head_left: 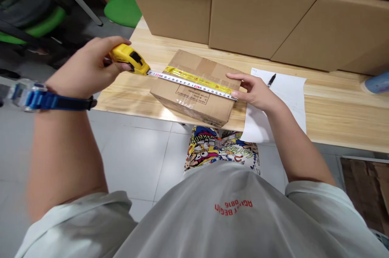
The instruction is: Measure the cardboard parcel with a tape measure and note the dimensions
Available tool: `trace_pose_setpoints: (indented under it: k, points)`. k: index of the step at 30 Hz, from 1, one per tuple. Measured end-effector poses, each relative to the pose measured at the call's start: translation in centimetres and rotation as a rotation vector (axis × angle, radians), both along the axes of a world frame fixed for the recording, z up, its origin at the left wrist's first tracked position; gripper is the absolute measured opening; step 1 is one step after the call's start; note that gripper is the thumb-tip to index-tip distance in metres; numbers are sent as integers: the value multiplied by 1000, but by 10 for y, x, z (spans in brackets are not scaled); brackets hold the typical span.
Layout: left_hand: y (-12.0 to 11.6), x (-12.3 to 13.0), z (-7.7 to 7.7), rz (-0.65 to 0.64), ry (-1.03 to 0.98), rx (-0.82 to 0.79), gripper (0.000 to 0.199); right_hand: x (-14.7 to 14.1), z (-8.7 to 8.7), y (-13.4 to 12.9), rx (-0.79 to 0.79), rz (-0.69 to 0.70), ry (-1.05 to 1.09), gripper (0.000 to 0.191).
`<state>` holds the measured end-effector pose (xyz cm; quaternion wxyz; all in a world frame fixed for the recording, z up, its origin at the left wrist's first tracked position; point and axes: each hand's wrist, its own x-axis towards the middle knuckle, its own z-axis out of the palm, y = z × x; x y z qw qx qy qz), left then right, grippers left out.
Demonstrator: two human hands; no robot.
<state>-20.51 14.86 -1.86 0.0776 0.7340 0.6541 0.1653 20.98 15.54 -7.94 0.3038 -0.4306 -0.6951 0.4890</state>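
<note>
My left hand [97, 61] is closed around a yellow tape measure [126, 54], held just past the left end of a small cardboard box [209, 67]. From its mouth the white blade [188, 83] runs across the box top, beside a strip of yellow printed packing tape [209, 82]. At the box's right edge, my right hand [257, 91] pinches the blade's end with the thumb, while the index finger rests on the top of the box. The box lies at an angle near the table's front edge.
Large cardboard boxes [261, 11] line the back of the wooden table [343, 116]. Right of the small box lies a white paper sheet [291, 100] with a black pen [272, 79] on it. A blue container [378, 84] stands far right. Behind, at left, is a green chair [123, 7].
</note>
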Motion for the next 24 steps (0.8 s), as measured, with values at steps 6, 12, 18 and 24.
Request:
trace_pose_setpoints:
  k: [6, 12, 18, 24]
  points:
    - [-5, 5, -3, -39, -58, 27, 95, 2, -6, 1, 10, -2, 28, 72]
    - [-18, 16, -3, -89, -2, 58, 71, 2, -7, 3, 8, 37, 39, 74]
    - [-44, 22, -6, -40, -76, 41, 59, 10, -5, 15, 15, 125, -18, 75]
    - [-78, 34, 4, 33, 8, 18, 62, 17, 2, 29, 4, 135, -128, 71]
